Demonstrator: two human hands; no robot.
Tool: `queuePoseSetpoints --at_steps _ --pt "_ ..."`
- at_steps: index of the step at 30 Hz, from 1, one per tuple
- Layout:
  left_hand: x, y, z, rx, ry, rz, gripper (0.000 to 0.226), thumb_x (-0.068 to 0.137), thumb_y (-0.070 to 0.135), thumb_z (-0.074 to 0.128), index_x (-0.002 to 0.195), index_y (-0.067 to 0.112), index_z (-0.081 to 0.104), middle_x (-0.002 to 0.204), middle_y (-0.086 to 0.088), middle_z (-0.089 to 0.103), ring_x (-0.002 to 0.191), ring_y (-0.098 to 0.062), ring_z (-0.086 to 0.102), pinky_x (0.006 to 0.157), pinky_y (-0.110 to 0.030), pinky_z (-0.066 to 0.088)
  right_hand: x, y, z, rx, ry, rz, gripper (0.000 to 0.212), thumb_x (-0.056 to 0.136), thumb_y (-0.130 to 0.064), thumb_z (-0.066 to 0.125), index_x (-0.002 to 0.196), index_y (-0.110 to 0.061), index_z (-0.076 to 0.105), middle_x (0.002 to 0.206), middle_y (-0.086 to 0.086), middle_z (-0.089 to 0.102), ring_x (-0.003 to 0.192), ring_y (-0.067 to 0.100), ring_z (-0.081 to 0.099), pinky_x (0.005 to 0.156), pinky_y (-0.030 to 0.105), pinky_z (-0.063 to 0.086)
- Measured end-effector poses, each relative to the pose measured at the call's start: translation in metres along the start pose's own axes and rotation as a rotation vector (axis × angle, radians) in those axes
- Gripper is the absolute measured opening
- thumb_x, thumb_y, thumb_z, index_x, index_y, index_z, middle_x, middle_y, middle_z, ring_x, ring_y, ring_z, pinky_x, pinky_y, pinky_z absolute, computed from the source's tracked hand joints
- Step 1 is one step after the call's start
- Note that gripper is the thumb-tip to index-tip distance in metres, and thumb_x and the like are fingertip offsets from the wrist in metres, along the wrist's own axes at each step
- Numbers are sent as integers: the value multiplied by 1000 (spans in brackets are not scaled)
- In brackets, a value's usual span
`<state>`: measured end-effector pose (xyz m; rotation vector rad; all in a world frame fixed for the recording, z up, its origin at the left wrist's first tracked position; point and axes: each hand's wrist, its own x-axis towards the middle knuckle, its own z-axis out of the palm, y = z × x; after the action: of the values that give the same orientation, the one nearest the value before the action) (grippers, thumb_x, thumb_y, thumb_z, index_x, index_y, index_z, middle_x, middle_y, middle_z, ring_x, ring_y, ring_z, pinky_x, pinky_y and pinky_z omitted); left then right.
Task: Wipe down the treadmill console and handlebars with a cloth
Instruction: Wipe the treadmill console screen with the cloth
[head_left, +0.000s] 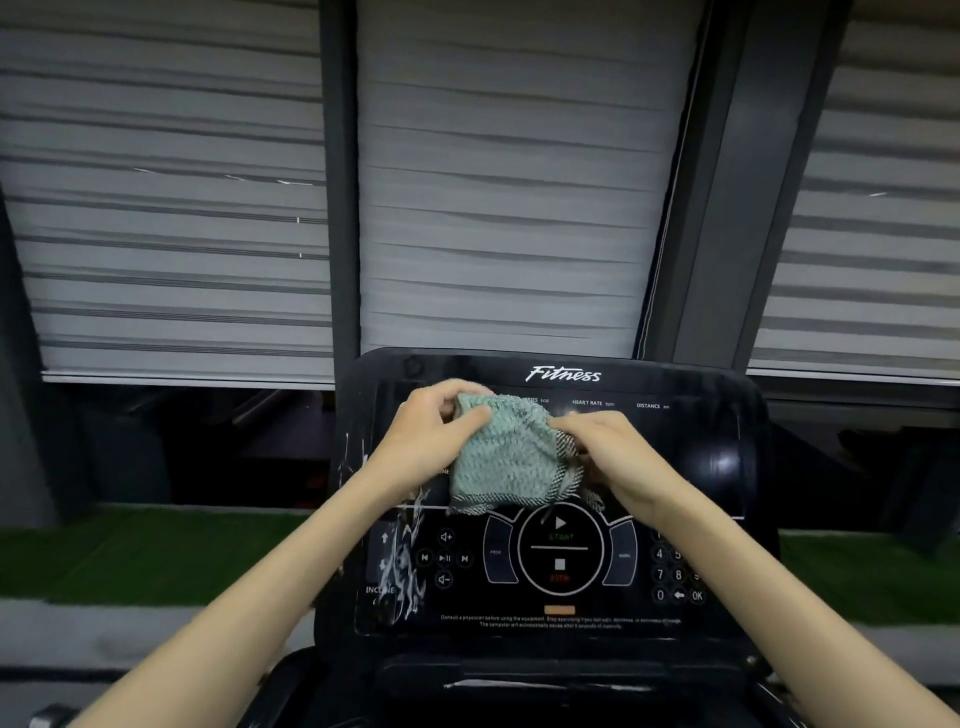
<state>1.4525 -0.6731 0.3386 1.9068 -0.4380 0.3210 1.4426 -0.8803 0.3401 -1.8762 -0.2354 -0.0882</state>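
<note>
A black glossy treadmill console (675, 545) fills the lower middle of the head view, with a "Fitness" logo at its top and round start and stop controls at its centre. A pale green knitted cloth (506, 457) with a dark checked border is bunched in front of the console's display. My left hand (428, 431) grips the cloth's upper left corner. My right hand (615, 457) pinches its right edge. The cloth hides part of the display. White smears (402, 566) mark the console's left side near the incline label. No handlebars are clearly visible.
Grey window blinds (498, 197) and dark window frames rise behind the console. A strip of green artificial turf (156, 556) runs along the floor on both sides. A shallow tray (561, 680) sits at the console's lower edge.
</note>
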Motion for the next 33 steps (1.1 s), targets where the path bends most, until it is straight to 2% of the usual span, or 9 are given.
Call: queuePoseSetpoints --at_steps 4,7,11,15,20,24,27,31,33 --pt "-5 3 -1 -104 -30 28 28 96 23 60 109 47 53 74 -13 59 70 -21 49 74 -48 47 -5 -5 -3 267 -41 89 28 94 -19 53 102 2 70 105 20 70 91 30 64 85 46 51" --pt "-7 3 3 -36 0 57 19 97 17 58 92 33 67 81 20 65 74 1 52 80 -30 39 -5 -4 -1 411 -85 199 28 98 -28 48 98 -7 66 98 14 67 88 28 63 83 48 49" --pt "-8 4 3 -65 -39 -12 14 86 22 74 94 34 72 105 17 69 103 -6 62 94 -32 50 -3 4 -1 519 -168 207 50 86 -47 64 121 -13 56 117 8 66 102 25 66 94 47 50" --pt "-5 -5 -3 111 -173 -16 72 41 45 92 107 48 64 127 10 58 115 -16 59 98 -43 51 -7 11 -2 168 -154 -125 94 61 3 85 134 -41 45 134 -4 48 118 16 56 91 33 53" --pt "-4 -8 -2 304 -120 13 63 54 32 93 106 47 62 124 8 59 117 -16 52 101 -39 45 -9 7 1 -198 -110 -286 55 65 -7 86 112 -31 67 114 -16 63 103 -9 55 88 13 41" --pt "-9 -11 -4 346 -157 32 42 72 29 86 110 33 69 114 12 65 108 -10 57 97 -33 45 -4 13 -1 -394 -43 -241 33 67 -31 86 97 -38 73 100 -15 71 102 7 64 97 33 47" --pt "-10 -12 -5 368 -168 70 22 82 30 79 103 29 73 102 9 66 97 -7 57 94 -31 44 -1 15 2 -371 -44 -259 13 76 -28 80 87 -33 74 90 -9 72 91 13 66 91 39 51" --pt "-10 -16 -9 345 -139 47 15 86 38 73 97 27 75 125 11 53 115 -5 47 102 -28 36 2 11 2 -279 -135 -267 7 83 -26 75 89 -21 75 89 0 72 83 5 63 81 26 52" --pt "-12 -14 -13 236 -102 -5 19 88 40 70 97 24 77 125 16 61 107 -2 56 91 -25 43 1 9 4 -147 -177 -218 15 87 -30 70 95 -18 73 90 5 73 79 10 65 76 26 53"
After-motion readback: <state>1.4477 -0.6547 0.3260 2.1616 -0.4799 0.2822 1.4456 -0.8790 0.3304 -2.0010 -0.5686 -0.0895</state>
